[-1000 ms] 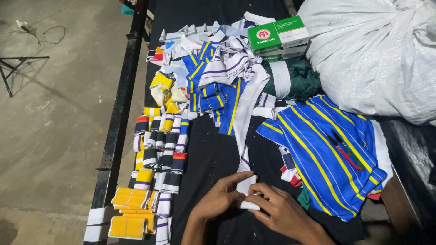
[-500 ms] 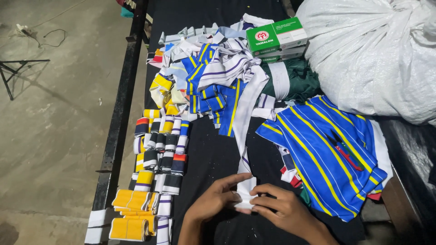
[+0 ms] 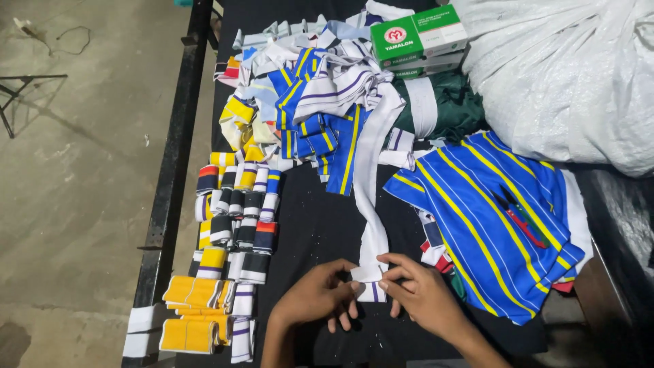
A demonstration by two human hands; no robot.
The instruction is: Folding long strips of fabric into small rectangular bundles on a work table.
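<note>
My left hand [image 3: 315, 298] and my right hand [image 3: 421, 294] meet at the near end of a long white knit strip [image 3: 370, 197] with a striped edge, each pinching that end on the black table [image 3: 320, 232]. The strip runs away from me up into a heap of blue, yellow and white striped fabric pieces [image 3: 320, 102]. Just right of my right hand lies a blue garment with yellow stripes [image 3: 490, 218].
Rows of folded striped cuffs [image 3: 235, 211] and yellow folded pieces [image 3: 194, 313] lie at the left along the table's black metal rail [image 3: 167, 204]. Green boxes [image 3: 419, 37], dark green cloth [image 3: 449, 102] and a big white sack [image 3: 565, 75] are at the back right. Concrete floor is left.
Both hands have shifted slightly on the strip's near end, the fingers drawing closer together over it. The view has moved a little; the rest is the same.
</note>
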